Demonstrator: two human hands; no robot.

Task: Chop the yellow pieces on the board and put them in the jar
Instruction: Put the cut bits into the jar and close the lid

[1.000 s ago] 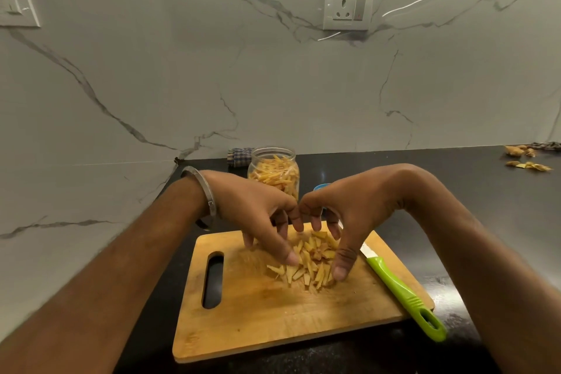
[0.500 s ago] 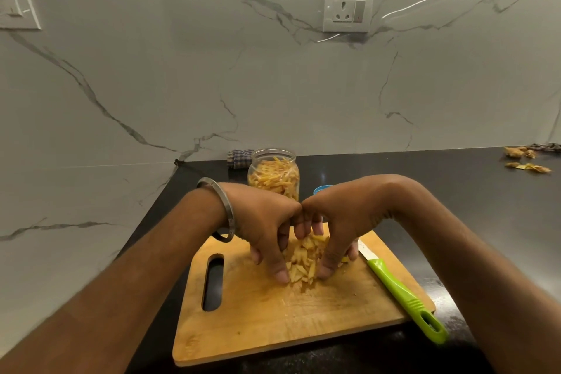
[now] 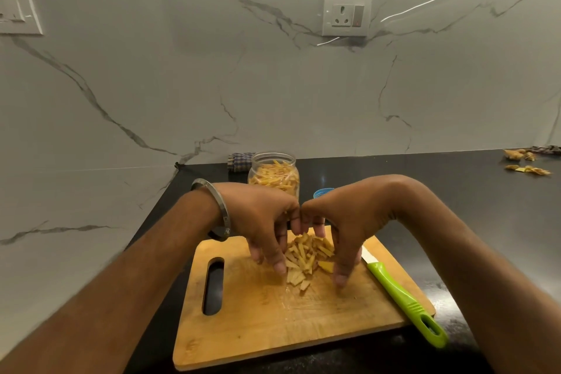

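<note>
Chopped yellow pieces (image 3: 306, 258) lie heaped in the middle of the wooden cutting board (image 3: 273, 322). My left hand (image 3: 261, 215), with a steel bangle on its wrist, presses against the heap's left side, thumb pointing down. My right hand (image 3: 349, 215) presses against the right side, its thumb tip touching the board. The fingertips of both hands meet behind the heap. An open clear jar (image 3: 274, 173), mostly full of yellow strips, stands just behind the board, partly hidden by my left hand.
A green-handled knife (image 3: 406, 304) lies along the board's right edge. A blue lid (image 3: 322, 192) peeks out behind my right hand. A checked cloth (image 3: 238, 159) sits by the wall. Peel scraps (image 3: 528, 170) lie at the far right of the black counter.
Both hands closed in from the sides and swept the spread pieces into a tighter, taller heap. Since half a second ago the thumbs have parted a little.
</note>
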